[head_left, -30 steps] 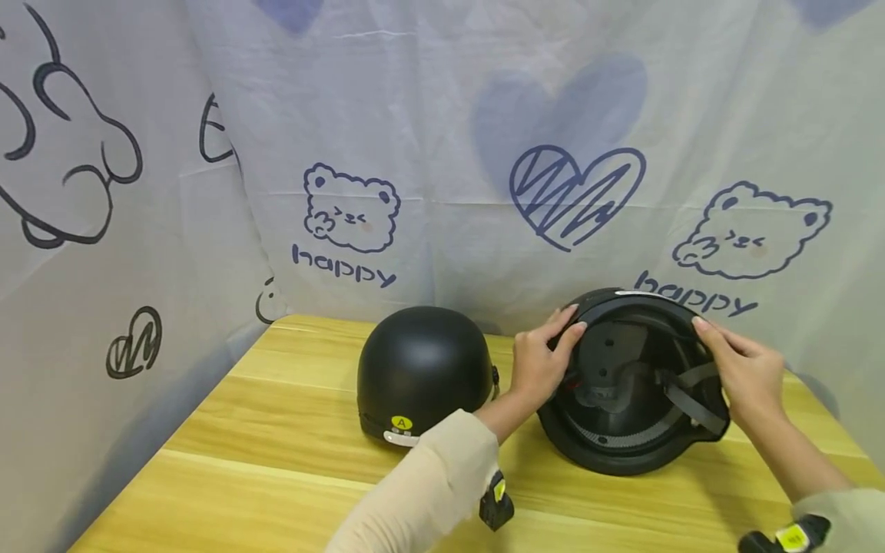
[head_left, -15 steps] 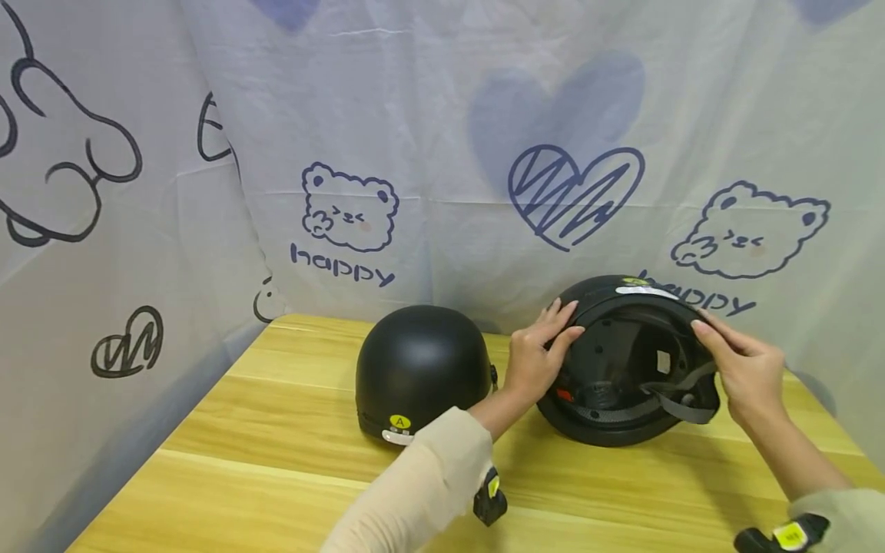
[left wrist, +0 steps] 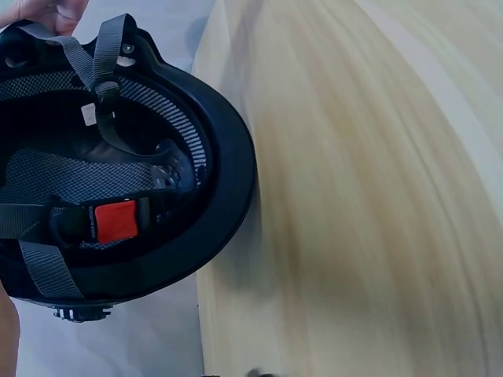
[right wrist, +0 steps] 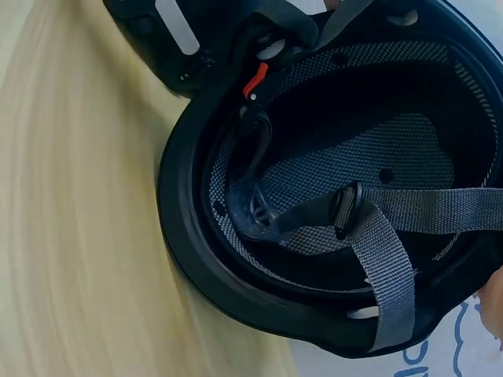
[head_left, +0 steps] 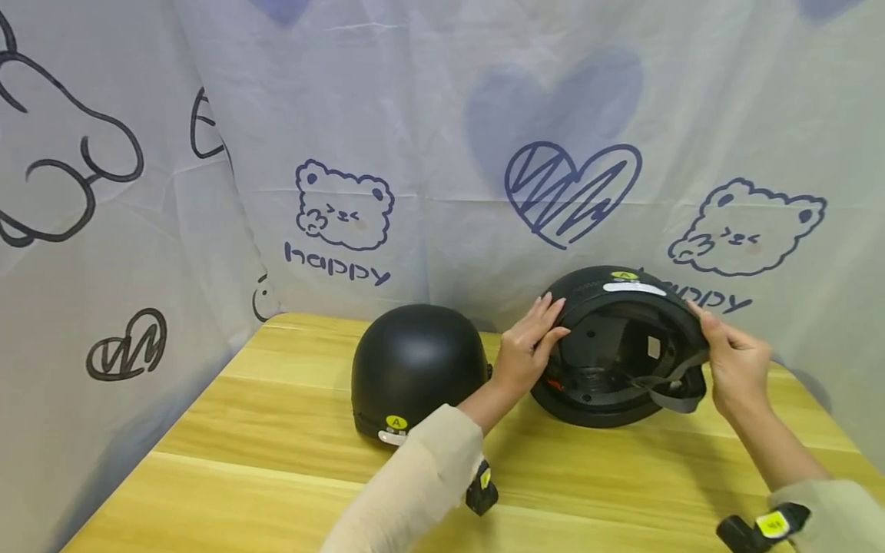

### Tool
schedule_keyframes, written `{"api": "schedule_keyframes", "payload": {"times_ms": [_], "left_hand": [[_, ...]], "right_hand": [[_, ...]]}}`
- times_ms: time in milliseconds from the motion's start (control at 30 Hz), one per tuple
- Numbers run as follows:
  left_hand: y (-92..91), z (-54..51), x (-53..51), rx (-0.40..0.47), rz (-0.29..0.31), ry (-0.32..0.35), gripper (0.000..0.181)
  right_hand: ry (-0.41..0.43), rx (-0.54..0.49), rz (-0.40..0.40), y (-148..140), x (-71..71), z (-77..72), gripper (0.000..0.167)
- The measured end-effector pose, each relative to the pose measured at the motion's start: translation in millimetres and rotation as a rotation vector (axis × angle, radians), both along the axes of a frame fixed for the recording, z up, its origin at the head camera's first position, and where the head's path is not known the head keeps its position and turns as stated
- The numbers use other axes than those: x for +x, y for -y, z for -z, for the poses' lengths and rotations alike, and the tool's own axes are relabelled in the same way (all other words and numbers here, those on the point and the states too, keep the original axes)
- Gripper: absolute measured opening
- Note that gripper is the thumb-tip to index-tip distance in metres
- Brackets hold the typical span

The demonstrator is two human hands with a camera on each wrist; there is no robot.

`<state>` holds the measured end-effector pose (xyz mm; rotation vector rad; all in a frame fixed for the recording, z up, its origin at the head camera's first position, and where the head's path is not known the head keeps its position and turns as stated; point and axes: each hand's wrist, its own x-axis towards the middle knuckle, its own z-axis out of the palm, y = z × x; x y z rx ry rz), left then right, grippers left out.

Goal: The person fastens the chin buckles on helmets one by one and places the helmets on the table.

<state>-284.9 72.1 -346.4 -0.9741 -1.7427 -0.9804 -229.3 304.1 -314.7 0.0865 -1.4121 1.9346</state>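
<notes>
A black helmet (head_left: 577, 290) is tilted on its side at the table's right, its hollow inside facing me. My left hand (head_left: 522, 353) grips its left rim, thumb in front and fingers behind. Around its right rim, my right hand (head_left: 736, 365) pinches the edge. A red buckle part (left wrist: 116, 221) and grey straps show inside the shell in the left wrist view. In the right wrist view, a grey chin strap (right wrist: 385, 259) crosses the opening. The lower rim (left wrist: 236, 157) appears to touch the wood. Part of the left fingers is hidden behind the shell.
A second black helmet (head_left: 418, 361) stands dome up just left of my left hand, with a yellow "A" sticker (head_left: 396, 422). The wooden table (head_left: 263, 461) ends at a printed cloth (head_left: 442, 153) hanging behind it. Another cloth hangs at the left.
The held helmet has tipped back and shifted slightly away and left, bringing its yellow sticker and white strip into view. Both hands keep hold. The second helmet stays put.
</notes>
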Motion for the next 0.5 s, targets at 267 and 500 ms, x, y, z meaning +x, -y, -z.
{"api": "schedule_keyframes", "payload": {"times_ms": [267,500], "left_hand": [[-0.5,6.3,11.4,-0.047,-0.016,-0.114,0.04],[-6.1,10.9,26.9,-0.102,0.015,-0.18,0.038]], "right_hand": [[-0.091,-0.012,-0.261,-11,24.9,7.3,0.021],[-0.116,-0.119,-0.546,-36,48.7,22.2,0.032]]}}
